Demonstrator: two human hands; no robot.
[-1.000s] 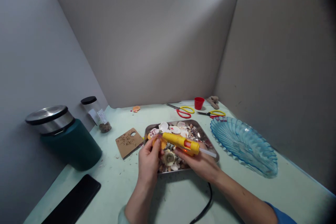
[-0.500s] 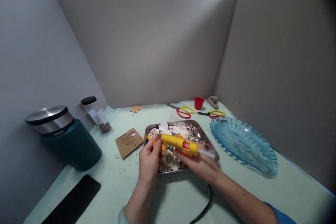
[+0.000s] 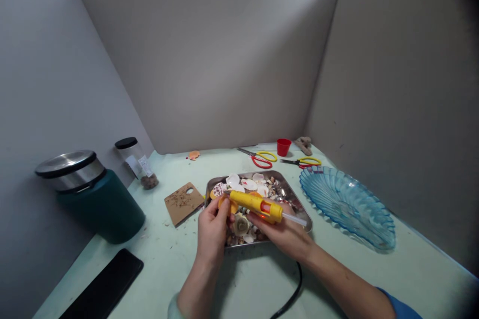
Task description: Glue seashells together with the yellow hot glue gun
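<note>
A yellow glue gun [image 3: 256, 205] is held above the metal tray [image 3: 243, 175] of shells, clasped by the closed right grip [image 3: 284, 234]. Just beside its nozzle, an orange shell [image 3: 223, 203] is pinched in the left grip [image 3: 211, 232].

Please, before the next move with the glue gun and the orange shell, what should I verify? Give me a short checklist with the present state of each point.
1. Right hand grips glue gun: ok.
2. Left hand pinches orange shell at the nozzle: ok.
3. Red light on the gun is lit: ok.
4. Glue stick shows at the back: ok.
5. Nozzle touches shell only, not skin: cannot tell.
6. Cord lies off the tray: ok.
</note>
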